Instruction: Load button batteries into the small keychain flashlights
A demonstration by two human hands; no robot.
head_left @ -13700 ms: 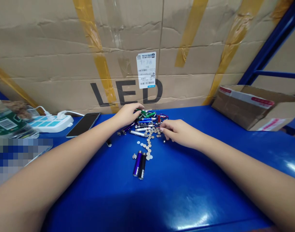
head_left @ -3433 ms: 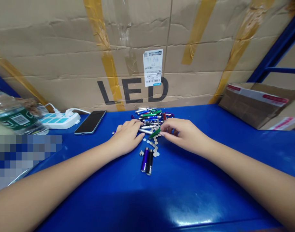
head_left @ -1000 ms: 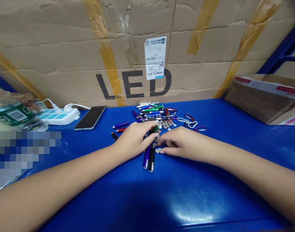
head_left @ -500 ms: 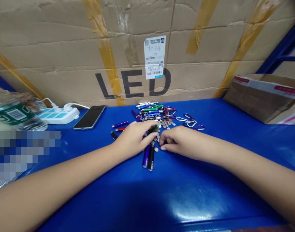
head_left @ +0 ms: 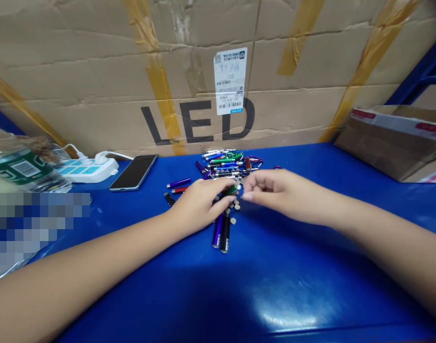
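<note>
Between the thumb and fingers of my left hand [head_left: 205,200] lies a small green metal tube, likely a mini flashlight body [head_left: 231,190], its end toward the right. My right hand [head_left: 275,193] is pinched closed just right of that end; anything between its fingertips is too small to make out. Silver button cells [head_left: 236,206] are scattered on the table under and between the hands. Below my left hand, a purple tube [head_left: 217,232] and a black tube [head_left: 225,233] lie side by side. A pile of coloured mini flashlights [head_left: 223,162] lies behind the hands.
On the blue table [head_left: 189,290], a phone [head_left: 134,172], a white power strip [head_left: 91,170] and a plastic bottle [head_left: 25,166] stand at left. A large cardboard box [head_left: 107,95] forms the back. A smaller open carton [head_left: 389,143] is at right.
My right hand has risen from among the button cells and moved up, its fingertips now pinched near the green tube's end. My left hand keeps its hold, nearly still.
</note>
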